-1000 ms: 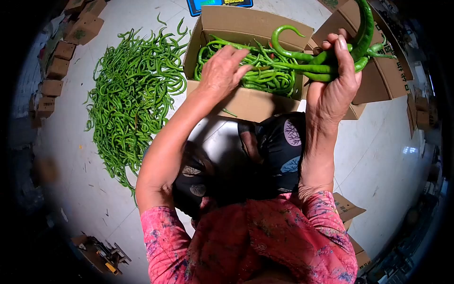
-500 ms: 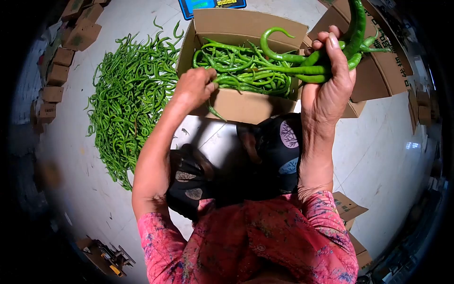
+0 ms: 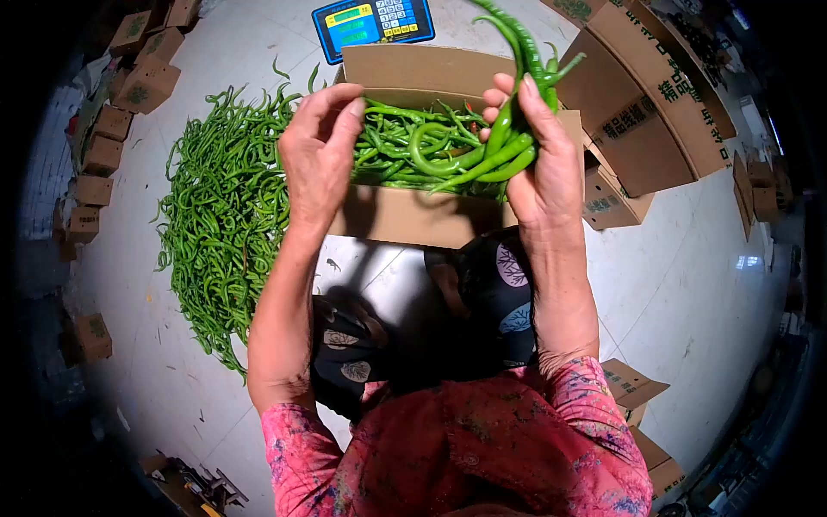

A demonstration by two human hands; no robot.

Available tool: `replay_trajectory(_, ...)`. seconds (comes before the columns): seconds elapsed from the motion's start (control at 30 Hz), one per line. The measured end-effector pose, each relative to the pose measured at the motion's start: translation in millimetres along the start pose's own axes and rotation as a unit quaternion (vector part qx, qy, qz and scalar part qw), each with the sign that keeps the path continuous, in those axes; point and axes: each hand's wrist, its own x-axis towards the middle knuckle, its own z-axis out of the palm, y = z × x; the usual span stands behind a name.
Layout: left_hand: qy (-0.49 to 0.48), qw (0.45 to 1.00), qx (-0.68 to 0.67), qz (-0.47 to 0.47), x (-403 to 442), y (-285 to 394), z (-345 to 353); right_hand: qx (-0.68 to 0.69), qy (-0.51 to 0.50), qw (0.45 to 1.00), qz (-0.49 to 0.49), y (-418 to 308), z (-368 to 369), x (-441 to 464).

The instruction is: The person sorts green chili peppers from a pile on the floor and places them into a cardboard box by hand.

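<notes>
My right hand [image 3: 551,159] is closed around a bunch of long green chili peppers [image 3: 501,159], above the right part of an open cardboard box [image 3: 422,217]. Some of them curl out to the left, while others point up past my fingers. Inside the box lie more green chili peppers [image 3: 392,142]. At the box's left edge is my left hand [image 3: 317,159], its fingers bent and the thumb a little apart from the index finger. I see nothing between them. Left of the box, a broad pile of green chili peppers [image 3: 226,207] covers the floor.
A blue digital scale display [image 3: 375,28] stands behind the box. Tall cardboard cartons [image 3: 642,108] lean at the right, and an open carton [image 3: 633,383] sits at my lower right. Small cardboard boxes [image 3: 103,155] line the left side. My knees are just before the box.
My right hand has moved left and down with the bunch of chili peppers. My left hand has moved left and up, and the pepper hanging by it no longer shows.
</notes>
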Motion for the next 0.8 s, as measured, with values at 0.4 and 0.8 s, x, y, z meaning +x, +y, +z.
replay_trajectory(0.4, -0.103, 0.975, -0.181, -0.074, -41.0, 23.9, 43.4, 0.004, -0.078, 0.992, 0.099, 33.9, 21.2, -7.8)
replay_trajectory(0.8, -0.098, 0.951, -0.267, -0.122, -30.6, 26.5, 23.6, 0.002, 0.002, 1.0, 0.026, 44.5, 11.0, 2.5)
